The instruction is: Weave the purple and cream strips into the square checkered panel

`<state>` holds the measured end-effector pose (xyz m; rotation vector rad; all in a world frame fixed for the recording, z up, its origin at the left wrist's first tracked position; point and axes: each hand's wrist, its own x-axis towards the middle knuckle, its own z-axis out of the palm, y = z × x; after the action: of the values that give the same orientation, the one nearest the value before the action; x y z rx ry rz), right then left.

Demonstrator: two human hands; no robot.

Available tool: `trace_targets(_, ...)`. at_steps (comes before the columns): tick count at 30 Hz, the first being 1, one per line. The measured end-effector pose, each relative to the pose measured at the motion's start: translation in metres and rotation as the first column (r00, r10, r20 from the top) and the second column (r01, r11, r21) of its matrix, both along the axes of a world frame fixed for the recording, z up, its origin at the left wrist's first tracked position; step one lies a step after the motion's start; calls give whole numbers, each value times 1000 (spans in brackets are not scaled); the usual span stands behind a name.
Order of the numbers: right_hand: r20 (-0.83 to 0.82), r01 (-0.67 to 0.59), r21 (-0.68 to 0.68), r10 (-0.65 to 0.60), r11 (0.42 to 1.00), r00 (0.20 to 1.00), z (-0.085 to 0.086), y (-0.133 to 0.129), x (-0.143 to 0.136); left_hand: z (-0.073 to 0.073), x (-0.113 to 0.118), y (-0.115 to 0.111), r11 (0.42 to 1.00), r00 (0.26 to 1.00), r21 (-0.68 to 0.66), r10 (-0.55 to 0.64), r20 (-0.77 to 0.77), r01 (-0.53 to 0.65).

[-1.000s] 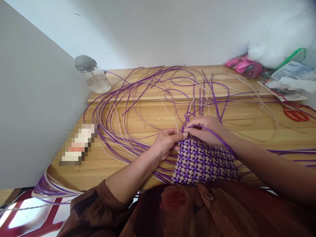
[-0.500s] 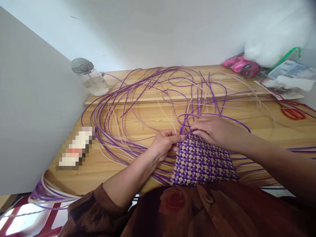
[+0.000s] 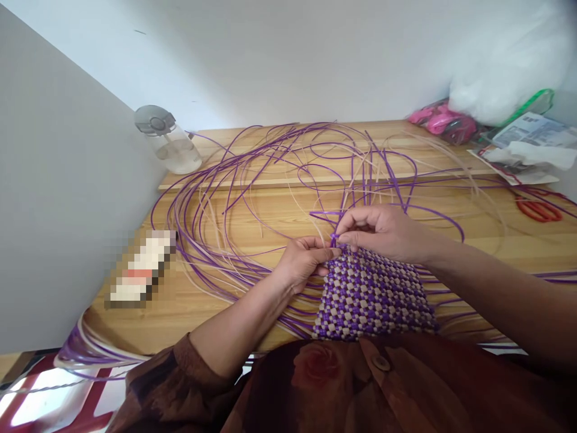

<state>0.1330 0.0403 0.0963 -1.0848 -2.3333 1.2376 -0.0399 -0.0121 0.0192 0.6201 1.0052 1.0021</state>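
Note:
A woven panel [image 3: 374, 294] of purple and beige plastic cords lies in front of my body, its lower end against my shirt. My left hand [image 3: 304, 261] pinches the panel's upper left corner between thumb and fingers. Just right of it, my right hand [image 3: 378, 231] is closed on a purple cord [image 3: 334, 236] at the same corner, thumb and forefinger together. A loop of that cord seems to stick out to the left above the fingers. Loose purple and beige cords [image 3: 211, 162] fan out from the panel's edges over the table.
A clear water bottle [image 3: 169, 141] stands at the back left. A blurred-out object [image 3: 144, 267] lies on the left of the wooden table [image 3: 252, 210]. Red-handled scissors [image 3: 538, 207], papers [image 3: 525, 141] and a pink bundle [image 3: 444, 122] are at the right.
My right hand has moved slightly left to the panel's corner and now pinches the purple cord there. The cord's loop has shifted left. My left hand keeps its hold.

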Motion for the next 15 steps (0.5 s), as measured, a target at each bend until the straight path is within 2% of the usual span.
trace_targets(3,14,111,-45,-111,993,994,-9,7,5,0,0,0,1000,1000,1,-2,8,2)
trace_targets(8,103,95,-34,-92,995,990,-7,4,5,-2,1,0,1000,1000,4,4,17,-4)
trace_targets(10,157,65,44,-71,997,985,-3,2,0,-2,1,1,1000,1000,12,5,16,-5)
trace_targets(12,233,24,186,-67,982,970,2,1,-7,-2,1,0,1000,1000,27,11,14,-11)
trace_targets(15,338,-99,303,-9,948,941,10,3,-15,-1,1,0,999,1000,44,24,9,-24)
